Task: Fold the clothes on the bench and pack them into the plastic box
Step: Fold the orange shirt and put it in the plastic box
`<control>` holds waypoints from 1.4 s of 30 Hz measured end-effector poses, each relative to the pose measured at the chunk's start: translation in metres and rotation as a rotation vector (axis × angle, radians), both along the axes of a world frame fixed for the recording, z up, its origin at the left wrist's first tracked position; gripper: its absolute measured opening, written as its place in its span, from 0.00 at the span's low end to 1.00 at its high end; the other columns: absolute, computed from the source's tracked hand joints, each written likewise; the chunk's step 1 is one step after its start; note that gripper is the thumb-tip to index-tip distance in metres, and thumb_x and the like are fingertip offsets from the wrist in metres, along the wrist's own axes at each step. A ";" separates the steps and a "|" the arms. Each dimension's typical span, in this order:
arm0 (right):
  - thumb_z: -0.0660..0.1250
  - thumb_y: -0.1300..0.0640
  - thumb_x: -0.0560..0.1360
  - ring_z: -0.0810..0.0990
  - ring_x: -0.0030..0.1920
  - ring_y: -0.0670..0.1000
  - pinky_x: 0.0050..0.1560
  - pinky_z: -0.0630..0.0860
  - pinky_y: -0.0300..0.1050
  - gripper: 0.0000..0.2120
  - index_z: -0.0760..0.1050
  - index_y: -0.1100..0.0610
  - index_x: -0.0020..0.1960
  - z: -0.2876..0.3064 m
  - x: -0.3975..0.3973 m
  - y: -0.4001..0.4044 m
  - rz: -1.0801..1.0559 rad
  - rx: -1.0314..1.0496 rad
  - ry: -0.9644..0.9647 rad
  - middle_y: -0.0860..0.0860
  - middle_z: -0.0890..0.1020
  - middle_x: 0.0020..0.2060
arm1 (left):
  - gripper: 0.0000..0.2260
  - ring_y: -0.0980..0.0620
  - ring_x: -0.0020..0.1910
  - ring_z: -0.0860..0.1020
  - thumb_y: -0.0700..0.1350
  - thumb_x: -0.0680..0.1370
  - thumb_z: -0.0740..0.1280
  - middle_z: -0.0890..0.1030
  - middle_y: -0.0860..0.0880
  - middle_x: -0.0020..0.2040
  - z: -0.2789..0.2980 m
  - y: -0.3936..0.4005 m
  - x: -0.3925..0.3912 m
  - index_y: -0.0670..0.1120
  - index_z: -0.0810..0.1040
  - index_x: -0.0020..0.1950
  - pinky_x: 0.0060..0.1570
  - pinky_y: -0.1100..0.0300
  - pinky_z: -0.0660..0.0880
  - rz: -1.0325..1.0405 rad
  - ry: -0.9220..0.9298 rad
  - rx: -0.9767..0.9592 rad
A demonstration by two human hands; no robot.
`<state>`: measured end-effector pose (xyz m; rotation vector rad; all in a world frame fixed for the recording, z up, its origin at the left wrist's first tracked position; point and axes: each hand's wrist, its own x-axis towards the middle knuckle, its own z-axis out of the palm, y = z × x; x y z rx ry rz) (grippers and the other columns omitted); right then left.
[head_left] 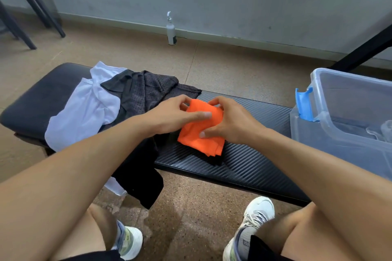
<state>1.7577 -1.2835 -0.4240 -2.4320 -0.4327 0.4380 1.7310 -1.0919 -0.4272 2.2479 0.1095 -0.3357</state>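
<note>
A view from above, looking down at two bare forearms reaching out over a dark padded bench [250, 161]; on the middle of the bench lies a small orange garment [201, 133], already folded into a thick square, several layers showing at its near corner. The left hand [169, 116] rests on the square's left side, thumb laid flat across the top, the fingers curled over the far edge and pinching it; the right hand [231, 123] mirrors it, thumb pressing the near part of the cloth, fingers curled at the far right corner, seemingly gripping the fabric. The cloth looks thin, light and limp, probably a slippery sports weave; the stack would likely spring open if lifted by one corner, so it is best taken with both hands from opposite edges, or with a flat palm beneath.

To the left, partly draped off the bench's near edge, lie a black mesh garment [146, 95] and a white garment [84, 110], both unfolded and overlapping. At the right end stands the clear plastic box [347, 91] with a blue latch [304, 105], lid off; its right side is cut off by the frame's edge, and what lies inside is hazy and hard to make out. The fingertips behind the orange cloth are hidden; what the garments are cannot be told.
</note>
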 end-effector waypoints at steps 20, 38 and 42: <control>0.79 0.44 0.68 0.85 0.50 0.51 0.41 0.79 0.46 0.26 0.74 0.52 0.61 0.024 0.012 -0.002 -0.325 0.583 0.257 0.52 0.83 0.53 | 0.24 0.43 0.59 0.82 0.40 0.70 0.78 0.84 0.43 0.58 -0.005 -0.001 0.002 0.45 0.77 0.64 0.61 0.45 0.78 0.199 -0.104 -0.772; 0.59 0.45 0.83 0.59 0.78 0.54 0.75 0.57 0.46 0.38 0.42 0.58 0.82 -0.006 0.053 0.037 -0.381 0.257 -0.002 0.56 0.59 0.80 | 0.19 0.48 0.66 0.75 0.50 0.81 0.66 0.76 0.48 0.67 -0.025 -0.032 0.068 0.49 0.70 0.71 0.66 0.52 0.71 0.435 -0.314 -0.227; 0.64 0.46 0.81 0.64 0.76 0.53 0.75 0.61 0.48 0.36 0.52 0.56 0.82 0.006 0.029 0.026 -0.362 0.281 -0.084 0.54 0.64 0.78 | 0.16 0.51 0.58 0.77 0.51 0.80 0.66 0.77 0.52 0.59 -0.010 -0.032 0.045 0.51 0.72 0.68 0.53 0.61 0.74 0.410 -0.380 -0.256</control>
